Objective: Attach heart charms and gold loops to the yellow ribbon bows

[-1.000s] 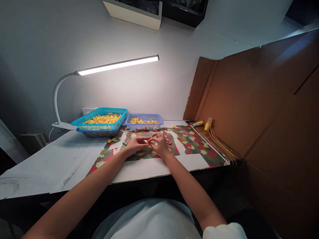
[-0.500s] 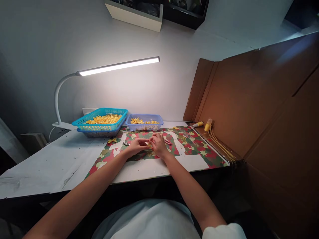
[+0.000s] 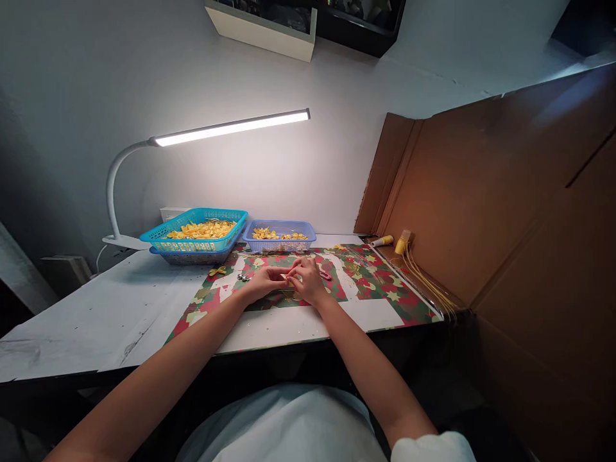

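Observation:
My left hand (image 3: 264, 282) and my right hand (image 3: 307, 281) meet fingertip to fingertip above a patterned red and green sheet (image 3: 414, 308). Both are closed in a pinch on something small and yellowish between them, too small and covered to name. A pink tool (image 3: 325, 274) lies just right of my right hand. Left of my left hand are some small silvery pieces (image 3: 244, 278) and a yellow bow (image 3: 217, 271).
Behind the hands stand a teal basket (image 3: 193, 212) of yellow pieces and a smaller purple basket (image 3: 279, 246). A lit lamp (image 3: 231, 128) arches above. Cardboard (image 3: 491, 192) rises at the right, beside two yellow spools (image 3: 401, 244) with yellow cords (image 3: 428, 282).
The fingers of my right hand have shifted slightly against those of my left, and less of the yellowish piece shows. The view has moved very slightly.

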Demonstrator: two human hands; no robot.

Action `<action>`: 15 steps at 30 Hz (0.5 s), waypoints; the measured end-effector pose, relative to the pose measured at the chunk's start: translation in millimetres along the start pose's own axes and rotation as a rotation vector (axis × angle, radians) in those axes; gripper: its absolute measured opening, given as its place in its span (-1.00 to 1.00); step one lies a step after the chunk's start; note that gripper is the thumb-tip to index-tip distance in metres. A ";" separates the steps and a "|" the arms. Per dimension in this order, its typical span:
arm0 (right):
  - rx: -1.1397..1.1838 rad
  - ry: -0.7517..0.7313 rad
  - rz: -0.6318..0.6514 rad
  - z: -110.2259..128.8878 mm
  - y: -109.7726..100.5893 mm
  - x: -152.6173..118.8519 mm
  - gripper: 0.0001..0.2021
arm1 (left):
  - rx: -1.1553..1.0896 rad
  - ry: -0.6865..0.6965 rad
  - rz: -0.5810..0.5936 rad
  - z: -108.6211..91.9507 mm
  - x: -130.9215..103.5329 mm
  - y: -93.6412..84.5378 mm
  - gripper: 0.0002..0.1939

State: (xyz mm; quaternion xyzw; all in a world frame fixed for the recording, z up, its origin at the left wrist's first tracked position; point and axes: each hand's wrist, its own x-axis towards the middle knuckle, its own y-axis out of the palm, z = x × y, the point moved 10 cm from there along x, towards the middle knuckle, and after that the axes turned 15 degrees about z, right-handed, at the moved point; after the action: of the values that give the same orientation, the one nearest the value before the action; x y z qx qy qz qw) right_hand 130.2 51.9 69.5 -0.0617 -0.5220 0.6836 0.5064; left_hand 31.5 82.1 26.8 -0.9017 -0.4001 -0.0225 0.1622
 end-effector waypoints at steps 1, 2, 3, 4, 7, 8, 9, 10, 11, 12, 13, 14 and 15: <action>0.002 -0.002 0.000 0.3 -0.1 0.6 -0.88 | 0.003 -0.001 -0.002 0.5 0.1 -0.4 -0.46; 0.005 -0.004 -0.002 0.7 -0.5 1.0 -0.88 | 0.006 -0.002 -0.004 1.1 0.2 -1.0 -0.46; 0.009 -0.005 -0.005 1.0 -1.3 1.2 -0.88 | 0.009 -0.003 -0.006 1.6 0.4 -1.5 -0.45; 0.014 -0.005 -0.011 1.3 -2.5 1.2 -0.87 | 0.012 -0.005 -0.007 2.0 0.6 -2.1 -0.44; 0.040 0.002 -0.044 0.9 -9.1 -0.9 -0.93 | 0.019 -0.010 -0.012 1.9 0.5 -4.0 -0.41; 0.051 0.007 -0.062 0.2 -12.2 -2.3 -0.93 | 0.022 -0.011 -0.015 1.3 0.2 -4.7 -0.40; 0.063 0.011 -0.079 -0.7 -15.2 -3.7 -0.90 | 0.025 -0.011 -0.018 0.4 -0.1 -5.3 -0.39; 0.074 0.013 -0.091 -1.5 -17.4 -5.0 -0.88 | 0.027 -0.011 -0.021 -0.6 -0.5 -5.6 -0.39; 0.086 0.014 -0.096 -2.3 -18.6 -5.9 -0.88 | 0.029 -0.010 -0.021 -1.5 -0.8 -5.7 -0.39; 0.097 0.011 -0.094 -2.9 -18.5 -6.3 -0.90 | 0.031 -0.010 -0.020 -2.4 -1.0 -5.4 -0.39; 0.109 0.007 -0.086 -3.2 -17.2 -6.2 -0.91 | 0.033 -0.010 -0.017 -3.0 -1.1 -5.0 -0.40; 0.124 0.002 -0.076 -3.4 -15.1 -5.7 -0.91 | 0.036 -0.009 -0.015 -3.4 -1.1 -4.5 -0.40; 0.141 -0.002 -0.068 -3.5 -12.7 -5.1 -0.89 | 0.039 -0.010 -0.013 -3.5 -1.0 -4.0 -0.40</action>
State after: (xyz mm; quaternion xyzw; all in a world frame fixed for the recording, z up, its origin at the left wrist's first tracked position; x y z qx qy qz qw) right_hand 142.8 49.7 75.5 -0.0073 -0.4750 0.7011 0.5318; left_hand 28.2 82.8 30.9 -0.8959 -0.4070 -0.0113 0.1777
